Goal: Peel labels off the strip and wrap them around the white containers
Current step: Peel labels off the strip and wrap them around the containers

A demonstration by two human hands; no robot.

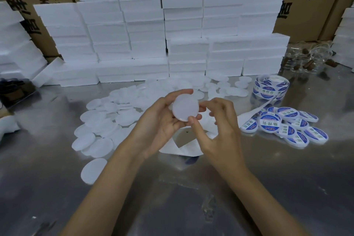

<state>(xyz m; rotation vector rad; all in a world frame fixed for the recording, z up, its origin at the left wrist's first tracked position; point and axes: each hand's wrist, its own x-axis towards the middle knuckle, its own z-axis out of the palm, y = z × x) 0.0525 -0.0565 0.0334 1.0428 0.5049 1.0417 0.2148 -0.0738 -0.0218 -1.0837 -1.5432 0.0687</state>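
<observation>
A plain white round container [185, 108] is held up at centre above the steel table [191, 207], closed, so its contents cannot be seen. The left hand [162, 120] curls its fingers around it from behind. The right hand [216, 120] pinches its lower edge with the thumb, other fingers spread loosely; whether a label is on them is unclear. A loose grip could drop it, or a label could go on crooked. Spent backing strip [183, 147] lies beneath. Unlabelled containers [103, 120] lie left, labelled containers [283, 124] right, behind them the label roll [272, 87].
</observation>
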